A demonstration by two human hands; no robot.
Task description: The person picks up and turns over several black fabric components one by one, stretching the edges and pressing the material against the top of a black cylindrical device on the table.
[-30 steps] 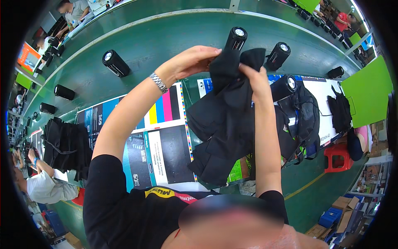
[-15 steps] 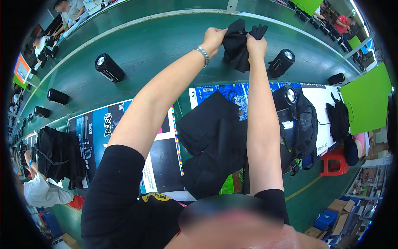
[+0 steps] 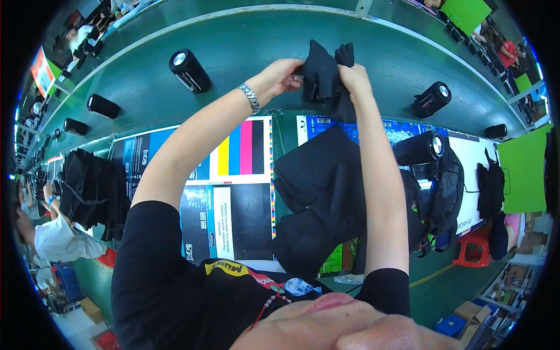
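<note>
Stretched out over the green conveyor belt point(image 3: 245, 38), both my hands work on a black cloth bag point(image 3: 319, 65). At its left edge the fingers of my left hand point(image 3: 281, 77) are closed on the fabric, the lower ones curled. My right hand point(image 3: 356, 81) grips the gathered cloth at its right side. A dark shape shows under the bag's lower edge; I cannot make out what it is. Flat black cloth pieces point(image 3: 321, 181) lie on the bench nearer me, below the hands. To the right on the belt lies a black cylindrical speaker point(image 3: 431, 99).
Another speaker point(image 3: 190, 71) stands left on the belt, with smaller ones beyond. On the bench a speaker point(image 3: 421, 148) lies by a black mesh bag point(image 3: 448, 181). Black cloth is heaped left point(image 3: 87, 186). A green panel point(image 3: 525, 169) and red stool point(image 3: 473, 247) are right. Co-workers sit around.
The view has shifted, so the bench and speakers appear further right. My hands have come lower with the bag, and the left hand's fingers now show at its left edge.
</note>
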